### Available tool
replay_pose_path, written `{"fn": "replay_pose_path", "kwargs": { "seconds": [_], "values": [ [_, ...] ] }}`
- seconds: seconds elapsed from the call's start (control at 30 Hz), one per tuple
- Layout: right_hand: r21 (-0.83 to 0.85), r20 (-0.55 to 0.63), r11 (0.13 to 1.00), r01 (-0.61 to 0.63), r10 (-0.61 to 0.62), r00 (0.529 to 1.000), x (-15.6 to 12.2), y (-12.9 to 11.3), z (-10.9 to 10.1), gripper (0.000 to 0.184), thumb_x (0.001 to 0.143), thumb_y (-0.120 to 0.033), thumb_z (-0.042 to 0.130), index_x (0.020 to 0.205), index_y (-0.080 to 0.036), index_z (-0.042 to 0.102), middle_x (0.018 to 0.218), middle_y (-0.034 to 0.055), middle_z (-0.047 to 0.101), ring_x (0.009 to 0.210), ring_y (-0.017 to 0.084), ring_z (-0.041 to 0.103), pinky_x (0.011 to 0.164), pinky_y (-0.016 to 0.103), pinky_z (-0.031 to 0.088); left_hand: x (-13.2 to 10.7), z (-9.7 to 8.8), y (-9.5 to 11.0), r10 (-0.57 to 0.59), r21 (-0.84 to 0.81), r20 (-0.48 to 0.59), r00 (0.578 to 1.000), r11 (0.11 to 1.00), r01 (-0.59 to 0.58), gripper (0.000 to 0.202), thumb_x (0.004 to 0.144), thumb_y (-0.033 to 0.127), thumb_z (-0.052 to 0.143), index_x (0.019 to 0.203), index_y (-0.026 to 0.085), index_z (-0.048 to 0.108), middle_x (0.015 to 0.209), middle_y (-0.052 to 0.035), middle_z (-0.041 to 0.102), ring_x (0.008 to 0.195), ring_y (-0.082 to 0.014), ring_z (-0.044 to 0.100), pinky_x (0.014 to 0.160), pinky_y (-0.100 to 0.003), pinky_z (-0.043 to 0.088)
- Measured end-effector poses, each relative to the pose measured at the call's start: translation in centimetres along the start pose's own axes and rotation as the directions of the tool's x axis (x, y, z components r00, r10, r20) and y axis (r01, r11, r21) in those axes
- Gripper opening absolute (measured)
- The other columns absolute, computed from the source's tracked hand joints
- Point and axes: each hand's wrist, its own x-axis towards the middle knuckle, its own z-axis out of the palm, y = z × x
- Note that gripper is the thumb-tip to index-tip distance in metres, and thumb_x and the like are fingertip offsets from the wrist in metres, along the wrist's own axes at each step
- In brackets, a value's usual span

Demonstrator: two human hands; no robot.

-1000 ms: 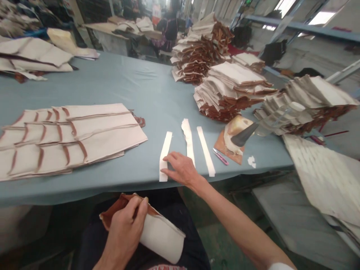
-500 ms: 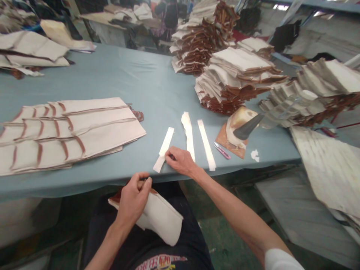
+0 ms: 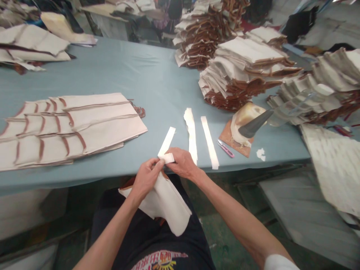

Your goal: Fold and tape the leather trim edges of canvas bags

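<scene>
My left hand (image 3: pixel 146 177) is closed around the upper edge of a cream piece with a brown reverse (image 3: pixel 173 210), which hangs over my lap. My right hand (image 3: pixel 182 162) meets it at the table edge, fingers pinched on a short white strip (image 3: pixel 169 158). The strip's left end lies by my left thumb, at the top of the cream piece; whether it is stuck there I cannot tell. Just beyond the hands a stack of white strips (image 3: pixel 168 139) lies on the table. Right of it are a wavy-edged strip stack (image 3: pixel 191 131) and a straight one (image 3: pixel 209 144).
Pink-handled thread snips (image 3: pixel 225 149) lie beside a yellowish container with a dark cone (image 3: pixel 254 125) on a brown board. Overlapping cream pieces (image 3: pixel 104 120) spread at left. Tall piles of cream and brown pieces (image 3: pixel 239 75) stand at back right. A white scrap (image 3: pixel 261 154) sits near the edge.
My left hand has risen to the table edge with the cream piece. My right hand has lifted a short white strip off the stack and brought it to the left hand.
</scene>
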Motion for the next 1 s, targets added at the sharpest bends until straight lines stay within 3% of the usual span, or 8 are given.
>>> {"fn": "replay_pose_path", "kwargs": {
  "seconds": [0.2, 0.33, 0.43, 0.57, 0.67, 0.77, 0.87, 1.0],
  "values": [
    [0.060, 0.015, 0.998, -0.023, 0.022, 1.000, -0.3, -0.8, -0.5, 0.013, 0.095, -0.018, 0.059, 0.084, -0.020, 0.066, 0.089, 0.0059, 0.071, 0.087, 0.022, 0.061, 0.087, 0.032, 0.045, 0.5, 0.2, -1.0, -0.068, -0.013, -0.011, 0.998, 0.998, 0.068, 0.041, 0.106, 0.050, 0.067, 0.082, 0.017, 0.064, 0.065, 0.0069, 0.056, 0.050, -0.0091, 0.049, 0.049, -0.023, 0.041],
    [0.165, 0.006, 0.982, -0.094, 0.094, 0.996, -1.2, -1.3, -1.5, 0.013, 0.093, -0.019, 0.061, 0.100, -0.020, 0.072, 0.094, 0.0022, 0.074, 0.085, 0.017, 0.064, 0.083, 0.028, 0.048, 0.3, 0.4, -1.3, -0.069, -0.027, -0.059, 0.996, 0.997, 0.067, 0.040, 0.106, 0.050, 0.067, 0.085, 0.016, 0.065, 0.065, 0.0075, 0.055, 0.049, -0.0086, 0.048, 0.048, -0.022, 0.041],
    [0.246, 0.024, 0.956, -0.163, 0.162, 0.986, -1.6, -1.3, -2.1, 0.015, 0.092, -0.022, 0.064, 0.103, -0.019, 0.074, 0.087, -0.0008, 0.074, 0.078, 0.014, 0.065, 0.076, 0.025, 0.048, 0.1, 0.5, -1.4, -0.061, -0.037, -0.083, 0.995, 0.998, 0.058, 0.043, 0.103, 0.055, 0.069, 0.083, 0.017, 0.065, 0.063, 0.0080, 0.056, 0.047, -0.0087, 0.048, 0.048, -0.023, 0.040],
    [0.292, 0.037, 0.926, -0.240, 0.240, 0.970, -0.7, -1.0, -2.2, 0.019, 0.095, -0.033, 0.065, 0.088, -0.017, 0.074, 0.075, -0.0028, 0.068, 0.067, 0.012, 0.056, 0.064, 0.024, 0.039, 0.1, 0.6, -1.3, -0.057, -0.037, -0.097, 0.994, 0.998, 0.054, 0.045, 0.101, 0.056, 0.071, 0.078, 0.018, 0.062, 0.059, 0.0090, 0.053, 0.045, -0.0084, 0.045, 0.047, -0.022, 0.035],
    [0.312, 0.062, 0.914, -0.259, 0.252, 0.966, 0.3, -0.8, -2.1, 0.024, 0.092, -0.030, 0.065, 0.072, -0.018, 0.068, 0.064, -0.0042, 0.060, 0.063, 0.011, 0.049, 0.061, 0.026, 0.031, 0.0, 0.6, -1.1, -0.065, -0.031, -0.104, 0.992, 0.998, 0.062, 0.044, 0.103, 0.052, 0.071, 0.076, 0.018, 0.060, 0.058, 0.0093, 0.051, 0.046, -0.0083, 0.044, 0.046, -0.022, 0.034],
    [0.380, 0.139, 0.887, -0.264, 0.227, 0.964, 0.7, -0.6, -1.8, 0.027, 0.094, -0.029, 0.060, 0.072, -0.017, 0.069, 0.063, -0.0038, 0.061, 0.060, 0.011, 0.049, 0.058, 0.025, 0.031, 0.0, 0.6, -1.2, -0.087, -0.033, -0.112, 0.990, 0.996, 0.083, 0.041, 0.105, 0.049, 0.068, 0.080, 0.017, 0.064, 0.061, 0.0081, 0.054, 0.048, -0.0087, 0.046, 0.048, -0.022, 0.038],
    [0.446, 0.182, 0.851, -0.275, 0.215, 0.960, 0.4, -0.6, -1.6, 0.029, 0.097, -0.032, 0.056, 0.077, -0.016, 0.071, 0.067, -0.0020, 0.066, 0.059, 0.011, 0.050, 0.057, 0.023, 0.034, -0.2, 0.4, -1.4, -0.097, -0.034, -0.178, 0.979, 0.995, 0.092, 0.035, 0.104, 0.048, 0.069, 0.090, 0.016, 0.068, 0.068, 0.0057, 0.060, 0.052, -0.0100, 0.050, 0.052, -0.024, 0.042],
    [0.487, 0.153, 0.828, -0.279, 0.233, 0.960, 0.0, -0.8, -1.0, 0.031, 0.099, -0.035, 0.055, 0.082, -0.016, 0.071, 0.071, -0.0008, 0.067, 0.061, 0.011, 0.051, 0.059, 0.024, 0.037, -1.2, -0.7, -1.7, -0.071, -0.007, -0.371, 0.926, 0.997, 0.074, 0.036, 0.096, 0.052, 0.069, 0.095, 0.017, 0.071, 0.069, 0.0041, 0.063, 0.058, -0.0137, 0.052, 0.057, -0.026, 0.040]
  ]
}}
